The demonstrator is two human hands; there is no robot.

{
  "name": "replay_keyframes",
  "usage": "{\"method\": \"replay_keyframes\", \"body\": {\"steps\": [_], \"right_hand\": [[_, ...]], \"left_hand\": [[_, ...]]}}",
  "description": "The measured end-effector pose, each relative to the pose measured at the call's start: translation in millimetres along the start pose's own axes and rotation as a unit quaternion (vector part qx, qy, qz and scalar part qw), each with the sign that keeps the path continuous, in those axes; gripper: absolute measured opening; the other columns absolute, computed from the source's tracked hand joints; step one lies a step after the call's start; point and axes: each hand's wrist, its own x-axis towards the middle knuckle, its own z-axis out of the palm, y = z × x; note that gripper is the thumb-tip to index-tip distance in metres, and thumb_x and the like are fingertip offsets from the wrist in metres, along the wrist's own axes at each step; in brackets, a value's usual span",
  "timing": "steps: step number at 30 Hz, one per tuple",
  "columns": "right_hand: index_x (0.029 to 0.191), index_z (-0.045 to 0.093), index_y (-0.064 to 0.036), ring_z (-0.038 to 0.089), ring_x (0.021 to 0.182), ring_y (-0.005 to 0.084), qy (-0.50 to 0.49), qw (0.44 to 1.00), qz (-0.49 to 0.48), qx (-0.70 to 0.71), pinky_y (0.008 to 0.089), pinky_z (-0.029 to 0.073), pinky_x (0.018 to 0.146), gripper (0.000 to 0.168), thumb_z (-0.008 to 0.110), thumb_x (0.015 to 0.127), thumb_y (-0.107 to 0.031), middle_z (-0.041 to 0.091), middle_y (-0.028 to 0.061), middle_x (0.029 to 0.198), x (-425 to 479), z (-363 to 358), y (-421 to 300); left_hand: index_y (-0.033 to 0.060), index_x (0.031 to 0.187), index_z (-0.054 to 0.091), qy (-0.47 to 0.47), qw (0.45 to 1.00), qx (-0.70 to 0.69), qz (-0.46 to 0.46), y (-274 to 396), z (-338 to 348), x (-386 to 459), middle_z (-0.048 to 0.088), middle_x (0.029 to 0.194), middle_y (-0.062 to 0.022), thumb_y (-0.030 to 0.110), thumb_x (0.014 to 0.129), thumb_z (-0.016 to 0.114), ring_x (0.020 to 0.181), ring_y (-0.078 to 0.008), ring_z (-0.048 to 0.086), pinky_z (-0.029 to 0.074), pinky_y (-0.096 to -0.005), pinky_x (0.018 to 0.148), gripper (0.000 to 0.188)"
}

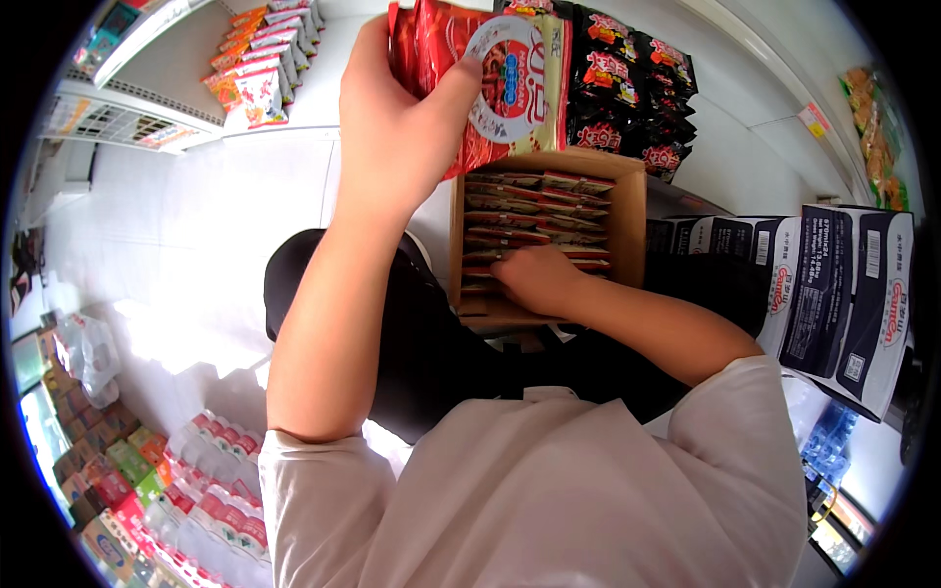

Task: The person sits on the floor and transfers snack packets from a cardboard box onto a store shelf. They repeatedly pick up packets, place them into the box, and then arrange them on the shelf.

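My left hand (412, 110) is raised near the top of the view, closed around red plastic snack packets (514, 147) with the thumb across the front one. At least two packets seem stacked there, and they bear writing and a round white design. Below them, between my legs, an open cardboard box (628, 220) holds rows of similar flat packets (514, 198) standing on edge. My right hand (540, 275) reaches into the near part of this box, its fingers curled down at the packets. Those fingertips are partly hidden, so a grip cannot be made out.
Black snack bags (603, 81) stand in rows on a white shelf beyond the box. Orange and white bags (257, 81) sit further left. Cartons of Ganten water (845, 294) are stacked at right. Shrink-wrapped bottles (220, 500) and boxes stand at lower left.
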Motion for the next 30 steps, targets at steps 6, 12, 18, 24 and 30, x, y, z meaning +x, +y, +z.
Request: {"method": "replay_keyframes", "body": {"steps": [6, 12, 18, 24, 30], "right_hand": [[0.109, 0.07, -0.002, 0.071, 0.084, 0.0189, 0.069, 0.899, 0.034, 0.431, 0.0331, 0.058, 0.073, 0.017, 0.071, 0.096, -0.014, 0.073, 0.01, 0.095, -22.5, -105.1, 22.6], [0.124, 0.065, -0.008, 0.068, 0.101, 0.0169, 0.135, 0.57, 0.014, 0.81, 0.0354, 0.055, 0.085, 0.031, 0.07, 0.101, -0.028, 0.07, 0.0053, 0.117, -39.0, -136.0, 51.0], [0.12, 0.065, -0.009, 0.068, 0.107, 0.0178, 0.178, 0.463, 0.008, 0.868, 0.039, 0.056, 0.092, 0.027, 0.073, 0.099, -0.025, 0.07, 0.0044, 0.116, -42.6, -139.7, 48.6], [0.127, 0.063, -0.009, 0.069, 0.114, 0.0217, 0.2, 0.388, 0.065, 0.897, 0.0446, 0.056, 0.105, 0.028, 0.068, 0.103, -0.022, 0.072, 0.006, 0.121, -38.2, -127.6, 35.9], [0.121, 0.063, -0.013, 0.066, 0.102, 0.0162, 0.238, 0.422, 0.109, 0.868, 0.0375, 0.051, 0.092, 0.034, 0.08, 0.092, -0.019, 0.07, 0.003, 0.116, -38.5, -131.6, 52.9]], "left_hand": [[-0.0067, 0.121, 0.059, -0.006, 0.986, -0.135, -0.098, -1.7, 11.8, -2.3, 0.073, 0.103, -0.0127, 0.012, 0.09, 0.075, 0.089, -0.0157, 0.071, 0.058, -0.0308, 0.081, 0.039], [-0.0023, 0.126, 0.056, 0.003, 0.946, -0.262, -0.189, -2.3, 34.5, -11.7, 0.071, 0.116, -0.0142, -0.001, 0.092, 0.073, 0.102, -0.0191, 0.071, 0.058, -0.0343, 0.093, 0.038], [-0.0031, 0.138, 0.049, -0.037, 0.951, -0.248, -0.182, -1.8, 53.4, -25.6, 0.066, 0.128, -0.0162, -0.008, 0.09, 0.072, 0.115, -0.0221, 0.068, 0.055, -0.0373, 0.102, 0.053], [-0.0036, 0.14, 0.048, -0.023, 0.963, -0.225, -0.15, -15.5, 68.5, -30.3, 0.065, 0.13, -0.0148, 0.005, 0.1, 0.068, 0.117, -0.022, 0.066, 0.054, -0.0378, 0.103, 0.046], [0.0038, 0.134, 0.056, 0.024, 0.941, -0.269, -0.204, -16.1, 56.5, -16.0, 0.067, 0.129, -0.0106, 0.02, 0.109, 0.056, 0.118, -0.0232, 0.066, 0.053, -0.0413, 0.099, 0.03]]}}
